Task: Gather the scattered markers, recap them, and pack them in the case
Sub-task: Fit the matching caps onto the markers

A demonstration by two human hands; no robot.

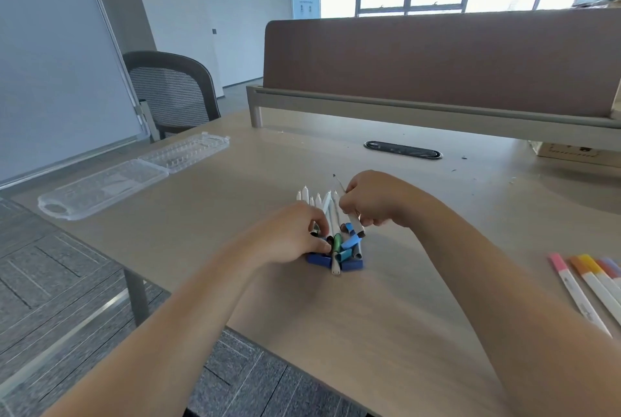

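On the desk (386,299), the left hand (295,235) rests curled on a heap of markers (331,215) and blue and green caps (347,250), its fingertips pressing into the pile, while the right hand (369,200) pinches one uncapped marker (349,208) whose dark tip points away from the person. The clear case (131,173) lies open and apart at the desk's left edge. About four capped markers (591,282), pink to purple, lie at the right edge; no writing is legible.
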